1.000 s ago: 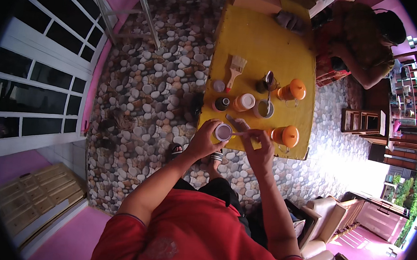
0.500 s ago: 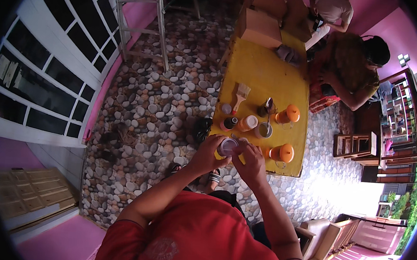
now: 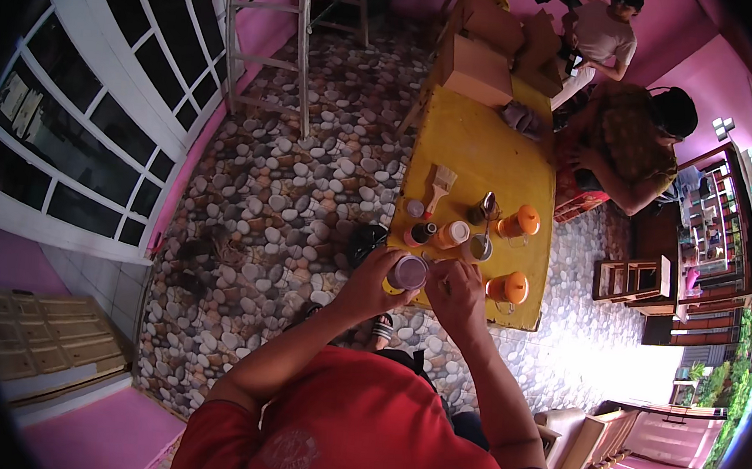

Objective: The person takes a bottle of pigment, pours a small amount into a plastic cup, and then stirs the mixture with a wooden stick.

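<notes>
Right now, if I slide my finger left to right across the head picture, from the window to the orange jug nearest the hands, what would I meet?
Window → ladder → left hand → cup → right hand → orange jug.

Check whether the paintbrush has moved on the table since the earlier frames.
No. Judged against the yellow table, the paintbrush keeps its place beside the pale round disc; the whole view has shifted instead.

Head-worn fisheye; faces down past red shirt onto nearby yellow table
</notes>
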{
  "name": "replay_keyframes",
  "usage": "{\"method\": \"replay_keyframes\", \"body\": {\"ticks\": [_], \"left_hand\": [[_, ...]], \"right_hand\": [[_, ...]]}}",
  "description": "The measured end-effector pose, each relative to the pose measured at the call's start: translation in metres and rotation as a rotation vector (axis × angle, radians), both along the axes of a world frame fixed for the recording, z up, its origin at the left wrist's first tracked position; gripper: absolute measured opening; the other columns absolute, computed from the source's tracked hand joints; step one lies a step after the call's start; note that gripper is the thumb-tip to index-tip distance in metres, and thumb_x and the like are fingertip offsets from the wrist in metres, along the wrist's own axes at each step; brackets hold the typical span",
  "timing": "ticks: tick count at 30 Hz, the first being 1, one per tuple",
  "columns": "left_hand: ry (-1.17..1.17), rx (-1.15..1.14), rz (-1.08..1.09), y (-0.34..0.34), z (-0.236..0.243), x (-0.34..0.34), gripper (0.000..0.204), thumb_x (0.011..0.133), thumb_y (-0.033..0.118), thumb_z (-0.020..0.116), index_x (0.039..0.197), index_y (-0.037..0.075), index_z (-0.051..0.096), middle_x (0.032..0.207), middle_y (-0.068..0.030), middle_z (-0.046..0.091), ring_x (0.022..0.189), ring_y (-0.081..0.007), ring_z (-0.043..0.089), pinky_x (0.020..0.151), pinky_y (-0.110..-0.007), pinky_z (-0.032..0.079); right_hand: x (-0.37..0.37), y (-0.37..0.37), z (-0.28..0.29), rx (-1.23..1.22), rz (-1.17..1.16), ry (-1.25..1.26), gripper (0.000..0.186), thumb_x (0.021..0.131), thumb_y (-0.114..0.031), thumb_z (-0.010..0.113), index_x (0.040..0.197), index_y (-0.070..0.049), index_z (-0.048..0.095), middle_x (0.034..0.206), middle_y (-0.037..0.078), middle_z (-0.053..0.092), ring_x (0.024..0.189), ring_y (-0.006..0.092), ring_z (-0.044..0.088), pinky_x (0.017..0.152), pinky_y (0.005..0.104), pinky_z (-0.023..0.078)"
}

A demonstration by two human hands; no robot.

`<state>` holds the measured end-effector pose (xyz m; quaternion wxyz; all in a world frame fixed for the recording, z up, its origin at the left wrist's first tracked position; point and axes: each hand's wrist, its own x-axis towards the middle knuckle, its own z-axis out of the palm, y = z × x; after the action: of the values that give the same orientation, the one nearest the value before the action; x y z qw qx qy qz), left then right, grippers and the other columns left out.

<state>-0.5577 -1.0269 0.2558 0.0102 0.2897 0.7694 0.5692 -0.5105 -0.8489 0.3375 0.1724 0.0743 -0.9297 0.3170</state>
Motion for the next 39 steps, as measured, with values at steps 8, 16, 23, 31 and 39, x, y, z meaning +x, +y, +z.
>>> {"method": "replay_keyframes", "body": {"ticks": [8,16,23,31,39], "left_hand": [[0.047,-0.027,0.014,-0.005,0.014,-0.001,0.06,0.077,0.025,0.084,0.126,0.003,0.057,0.125,-0.0162,0.059,0.121,-0.0356,0.057,0.105,-0.043,0.048],[0.121,-0.041,0.084,-0.012,0.003,-0.004,0.066,0.073,0.029,0.087,0.126,0.003,0.058,0.125,-0.0191,0.061,0.119,-0.0374,0.059,0.102,-0.045,0.048],[0.101,0.1,0.169,-0.033,0.023,0.002,0.056,0.079,0.026,0.082,0.124,0.003,0.058,0.117,-0.0169,0.059,0.114,-0.0368,0.058,0.1,-0.043,0.046],[-0.021,0.032,0.35,-0.059,0.035,0.03,0.064,0.077,0.02,0.084,0.131,0.004,0.054,0.127,-0.0142,0.056,0.123,-0.0338,0.054,0.102,-0.041,0.046],[0.028,0.01,0.586,-0.066,0.029,0.065,0.065,0.078,0.024,0.084,0.133,0.004,0.054,0.126,-0.0167,0.058,0.119,-0.0353,0.059,0.099,-0.041,0.049]], "right_hand": [[-0.001,-0.006,0.009,-0.026,0.087,-0.013,0.018,0.077,-0.001,0.074,0.09,-0.005,0.063,0.086,0.01,0.067,0.085,0.0328,0.065,0.081,0.0436,0.049],[-0.022,-0.016,0.015,-0.005,0.152,0.093,0.018,0.077,0.0,0.075,0.089,-0.004,0.062,0.086,0.011,0.066,0.085,0.0345,0.064,0.08,0.044,0.049],[-0.026,-0.021,0.031,0.062,0.254,0.039,0.018,0.078,-0.001,0.074,0.09,-0.003,0.062,0.09,0.015,0.066,0.088,0.0367,0.064,0.078,0.0457,0.05],[-0.049,-0.049,0.024,-0.053,0.484,-0.047,0.016,0.078,-0.004,0.074,0.086,-0.004,0.061,0.081,0.013,0.065,0.082,0.0353,0.061,0.073,0.0476,0.046],[-0.061,-0.069,0.031,-0.032,0.711,0.123,0.013,0.08,-0.002,0.072,0.088,-0.001,0.061,0.083,0.015,0.065,0.08,0.0356,0.062,0.073,0.0449,0.05]]}}
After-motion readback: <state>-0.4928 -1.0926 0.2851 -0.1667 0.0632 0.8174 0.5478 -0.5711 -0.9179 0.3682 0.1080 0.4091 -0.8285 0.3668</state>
